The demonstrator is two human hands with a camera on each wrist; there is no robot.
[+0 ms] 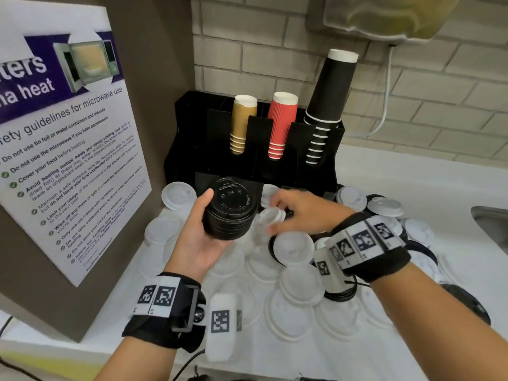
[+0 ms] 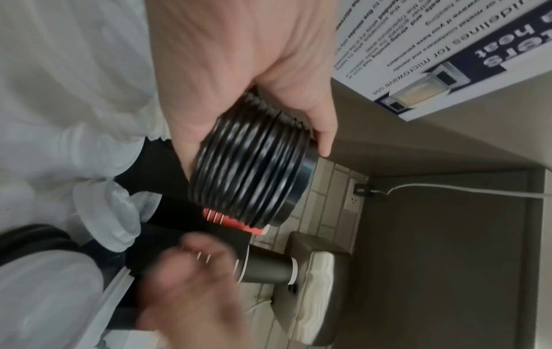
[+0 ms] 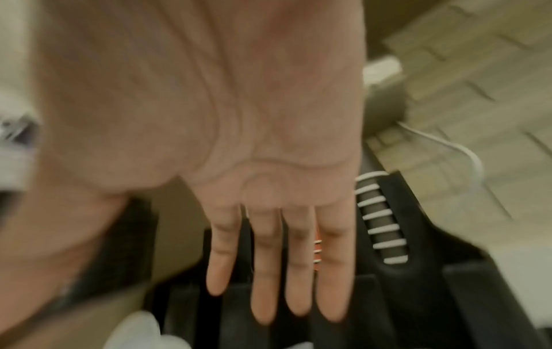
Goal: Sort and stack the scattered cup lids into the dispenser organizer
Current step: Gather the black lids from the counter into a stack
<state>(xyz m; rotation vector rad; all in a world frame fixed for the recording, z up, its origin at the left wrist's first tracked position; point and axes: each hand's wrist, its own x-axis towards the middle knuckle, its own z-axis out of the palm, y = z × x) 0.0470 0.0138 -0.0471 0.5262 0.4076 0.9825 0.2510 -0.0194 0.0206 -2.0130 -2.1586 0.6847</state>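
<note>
My left hand (image 1: 213,220) grips a tall stack of black lids (image 1: 229,210) from the side, thumb up on its left edge, just in front of the black dispenser organizer (image 1: 192,138). The left wrist view shows the same stack of black lids (image 2: 251,170) held between thumb and palm. My right hand (image 1: 286,213) hovers to the right of the stack, above a small white lid (image 1: 270,215). The right wrist view shows the right hand (image 3: 278,283) with its fingers straight and nothing in it. Many white lids (image 1: 294,248) lie scattered on the counter.
The organizer holds gold cups (image 1: 242,122), red cups (image 1: 281,125) and black cups (image 1: 330,89). A safety poster (image 1: 63,133) covers the panel on the left. A few black lids (image 1: 467,301) lie at the right, near a sink edge (image 1: 492,224). A wall dispenser (image 1: 384,15) hangs above.
</note>
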